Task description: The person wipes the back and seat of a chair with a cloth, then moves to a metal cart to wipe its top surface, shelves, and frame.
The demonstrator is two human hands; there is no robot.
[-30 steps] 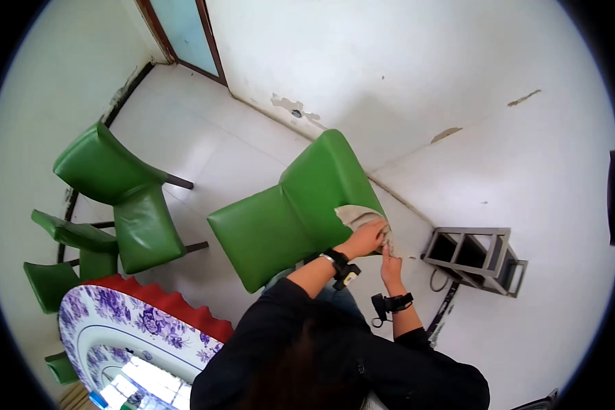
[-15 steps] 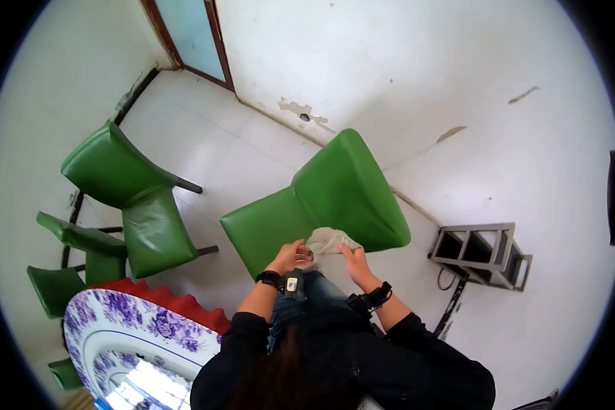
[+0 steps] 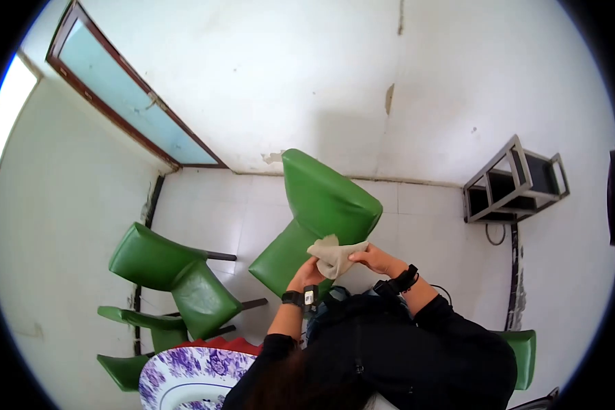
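Observation:
A beige cloth (image 3: 336, 260) is bunched between my two hands, in front of my body. My left hand (image 3: 309, 273) is closed on its lower left side, with some fingers hidden behind the fabric. On the right side, my right hand (image 3: 374, 259) pinches the cloth, its thumb lying on top. Just beyond and below the cloth stands a green padded chair (image 3: 328, 201), its seat partly covered by the cloth and my hands. Black straps with small devices sit on both wrists.
More green chairs (image 3: 158, 258) line the left wall. A round table with a purple floral cover (image 3: 205, 365) and red skirt stands at lower left. A metal-framed rack (image 3: 509, 184) is by the right wall. A blue-paned door (image 3: 133, 96) is at upper left.
My view has turned, so the chairs, rack and door sit elsewhere in the picture. The cloth is raised and more spread between my hands, both still holding it.

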